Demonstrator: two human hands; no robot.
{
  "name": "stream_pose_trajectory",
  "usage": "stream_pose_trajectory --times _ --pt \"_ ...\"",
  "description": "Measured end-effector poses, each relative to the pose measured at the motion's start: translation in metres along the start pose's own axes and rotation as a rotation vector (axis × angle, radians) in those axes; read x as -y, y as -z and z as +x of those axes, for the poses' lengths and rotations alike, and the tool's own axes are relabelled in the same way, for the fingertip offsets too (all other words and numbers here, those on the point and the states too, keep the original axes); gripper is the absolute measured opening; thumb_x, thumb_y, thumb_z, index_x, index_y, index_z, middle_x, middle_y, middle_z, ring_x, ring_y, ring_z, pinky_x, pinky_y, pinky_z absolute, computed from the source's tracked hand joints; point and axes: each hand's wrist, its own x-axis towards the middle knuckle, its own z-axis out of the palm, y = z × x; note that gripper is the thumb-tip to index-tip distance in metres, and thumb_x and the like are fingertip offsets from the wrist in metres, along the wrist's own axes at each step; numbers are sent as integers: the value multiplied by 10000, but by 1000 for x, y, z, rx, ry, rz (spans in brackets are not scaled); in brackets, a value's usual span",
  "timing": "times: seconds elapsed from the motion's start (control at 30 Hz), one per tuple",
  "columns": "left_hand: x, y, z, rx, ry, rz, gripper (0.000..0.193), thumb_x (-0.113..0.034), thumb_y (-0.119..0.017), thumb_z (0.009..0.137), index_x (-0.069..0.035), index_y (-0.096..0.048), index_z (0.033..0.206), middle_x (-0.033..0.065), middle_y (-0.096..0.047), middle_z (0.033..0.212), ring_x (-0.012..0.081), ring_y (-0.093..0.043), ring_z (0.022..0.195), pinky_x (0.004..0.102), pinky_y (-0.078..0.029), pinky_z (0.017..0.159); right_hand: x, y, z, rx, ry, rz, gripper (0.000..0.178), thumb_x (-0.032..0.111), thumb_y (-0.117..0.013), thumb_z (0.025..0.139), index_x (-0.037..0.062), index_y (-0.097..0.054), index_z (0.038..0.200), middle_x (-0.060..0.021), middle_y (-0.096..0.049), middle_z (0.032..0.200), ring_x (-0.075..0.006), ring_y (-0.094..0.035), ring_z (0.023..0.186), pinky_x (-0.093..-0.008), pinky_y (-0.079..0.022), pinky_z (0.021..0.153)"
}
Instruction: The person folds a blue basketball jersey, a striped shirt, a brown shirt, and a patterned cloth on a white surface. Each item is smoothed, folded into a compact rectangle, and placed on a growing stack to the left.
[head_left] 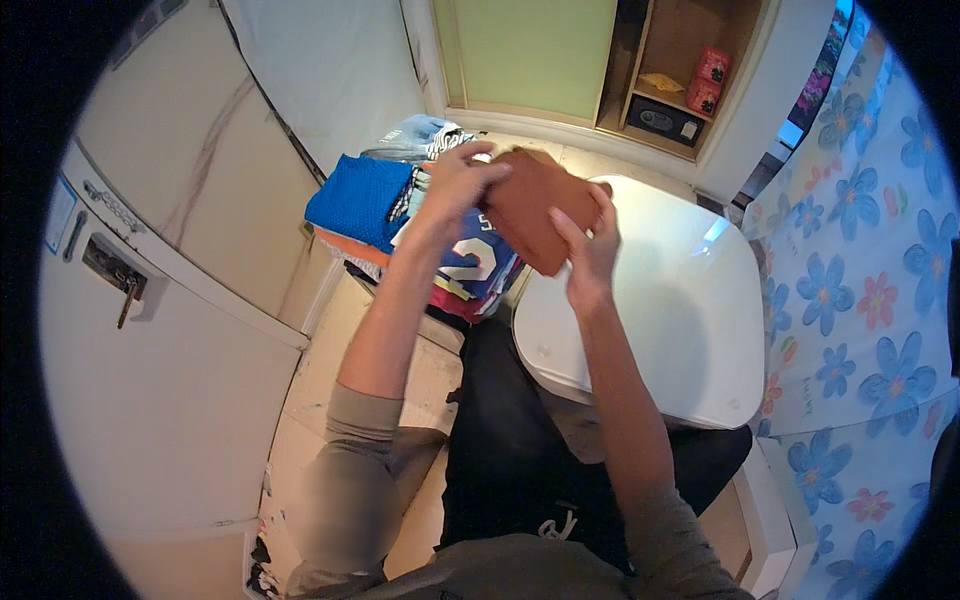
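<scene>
In the head view, our two hands are holding a folded brown cloth (535, 205) in the air, off the far left corner of the white counter (690, 310). Our left hand (465, 185), a little blurred, is gripping the cloth's edge away from the counter; our right hand (590, 235) is pinching the opposite edge, thumb on the near face, and is the one nearer the counter. The cloth is lying directly between the hands, slanting down toward the counter side; its outline is nearly as wide as long, so we are not making out a sure long axis.

Just left of the counter, a clothes pile is standing: a bright blue folded textile (358, 200) on the side away from the counter, a navy garment (482, 255) with pale printing nearer it. What is bearing the pile we cannot tell.

Beyond the counter, an open cabinet (700, 22) is holding red packs (708, 82), a small yellow item (660, 82) and a black box (652, 120) below them.
</scene>
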Motion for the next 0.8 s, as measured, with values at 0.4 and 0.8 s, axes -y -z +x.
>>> stream_pose_trajectory --times 0.4,0.8 --pt "115 109 -7 -432 -11 948 416 -188 -755 822 13 -698 1182 237 -694 1203 382 -660 1131 433 -509 982 -135 -48 10 163 -243 -531 655 91 -802 815 67 -550 1419 -165 -658 1241 -234 -702 958 -326 -595 625" --pt "179 94 32 68 -393 1513 466 -441 -422 1066 -148 -634 1361 137 -525 1507 364 -416 1436 539 -335 1157 -118 -15 -46 193 5 -823 550 67 -739 788 52 -622 1325 -192 -590 1324 -393 -583 1210 -456 -483 1029"
